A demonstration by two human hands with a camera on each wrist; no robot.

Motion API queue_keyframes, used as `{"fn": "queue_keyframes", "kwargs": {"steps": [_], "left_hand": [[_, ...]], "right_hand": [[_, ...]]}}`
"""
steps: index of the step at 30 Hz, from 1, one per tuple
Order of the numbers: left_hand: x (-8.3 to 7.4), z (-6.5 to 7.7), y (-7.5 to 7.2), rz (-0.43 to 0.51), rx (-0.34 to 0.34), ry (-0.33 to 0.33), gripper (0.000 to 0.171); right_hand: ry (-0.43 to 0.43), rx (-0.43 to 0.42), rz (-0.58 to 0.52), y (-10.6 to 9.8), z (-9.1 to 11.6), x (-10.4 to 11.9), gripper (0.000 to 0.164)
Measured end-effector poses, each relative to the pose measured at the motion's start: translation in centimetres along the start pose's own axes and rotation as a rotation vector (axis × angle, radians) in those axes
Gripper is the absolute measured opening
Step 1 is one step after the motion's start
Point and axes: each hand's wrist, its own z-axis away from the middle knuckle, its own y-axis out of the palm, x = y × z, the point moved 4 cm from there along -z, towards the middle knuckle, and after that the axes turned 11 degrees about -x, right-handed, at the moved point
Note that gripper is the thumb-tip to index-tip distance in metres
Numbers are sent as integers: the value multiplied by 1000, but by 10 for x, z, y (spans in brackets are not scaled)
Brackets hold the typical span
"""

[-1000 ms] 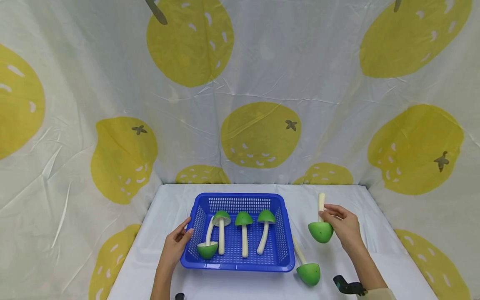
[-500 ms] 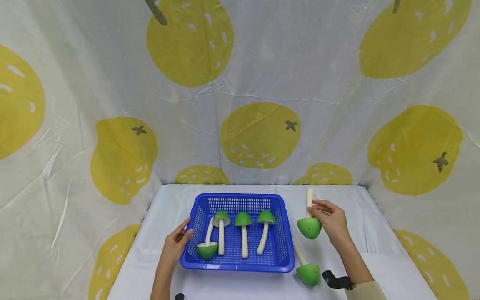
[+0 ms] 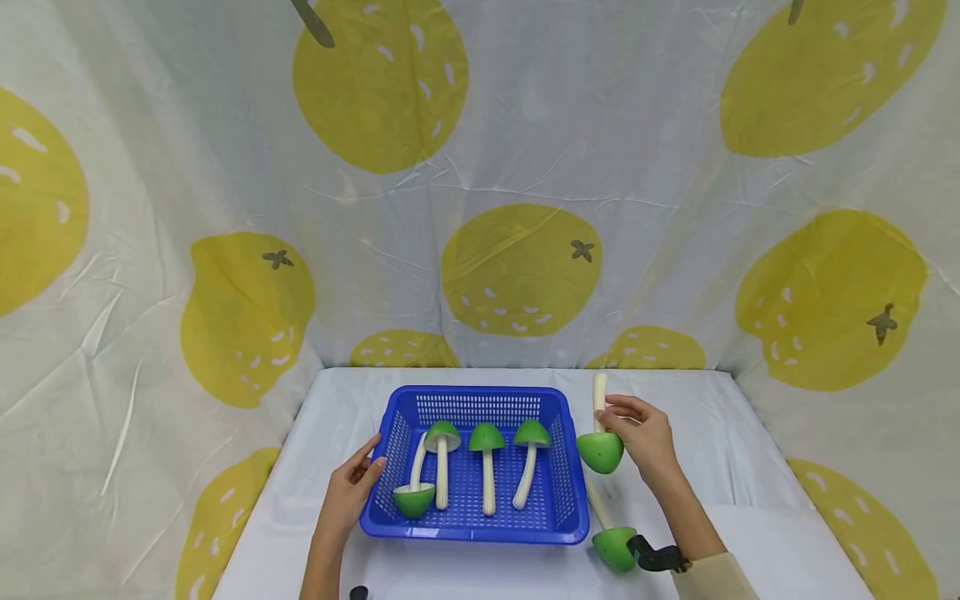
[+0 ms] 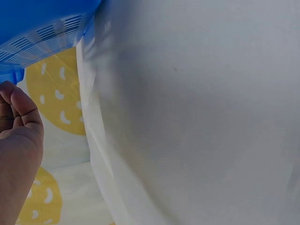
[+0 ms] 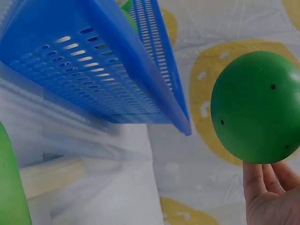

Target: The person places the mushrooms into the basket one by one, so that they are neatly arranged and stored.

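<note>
My right hand [image 3: 643, 429] pinches a toy mushroom [image 3: 602, 454] by its white stem, with the green cap hanging down, just off the right rim of the blue basket [image 3: 474, 535]. In the right wrist view the dark-dotted cap [image 5: 258, 108] hides much of the grip. My left hand [image 3: 350, 492] holds the basket's left rim between thumb and fingers. Inside lie several green-capped mushrooms: one cap-down at the left [image 3: 414, 501], the others with caps toward the back, such as the middle mushroom [image 3: 488, 467].
On the white-covered table [image 3: 420, 575], another green mushroom [image 3: 613, 548] lies right of the basket, its stem partly under the rim and its cap overlapped by the right wrist's black camera mount [image 3: 654, 554]. A lemon-printed curtain [image 3: 390, 275] surrounds the table's back and sides.
My right hand has carried the mushroom leftward and slightly up toward the basket's right rim. The left hand, the basket and the mushrooms in it have stayed put.
</note>
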Motion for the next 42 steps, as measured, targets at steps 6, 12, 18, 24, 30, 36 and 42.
{"fn": "queue_keyframes", "kwargs": {"steps": [6, 12, 18, 24, 30, 36, 42], "left_hand": [[0, 0, 0, -26, -4, -1, 52], [-2, 1, 0, -26, -2, 10, 52], [-2, 1, 0, -16, -7, 16, 51], [0, 1, 0, -22, -12, 30, 52], [-1, 1, 0, -36, -8, 11, 52], [-1, 0, -1, -30, -4, 3, 52], [0, 0, 1, -20, 0, -7, 52]], "right_hand": [[10, 2, -16, 16, 3, 2, 45], [10, 27, -10, 33, 9, 5, 43], [-11, 65, -42, 48, 16, 9, 41], [-24, 111, -73, 60, 23, 16, 40], [-15, 148, -115, 73, 31, 26, 41], [-19, 160, -126, 91, 37, 24, 38], [-23, 177, -143, 105, 44, 27, 37]]}}
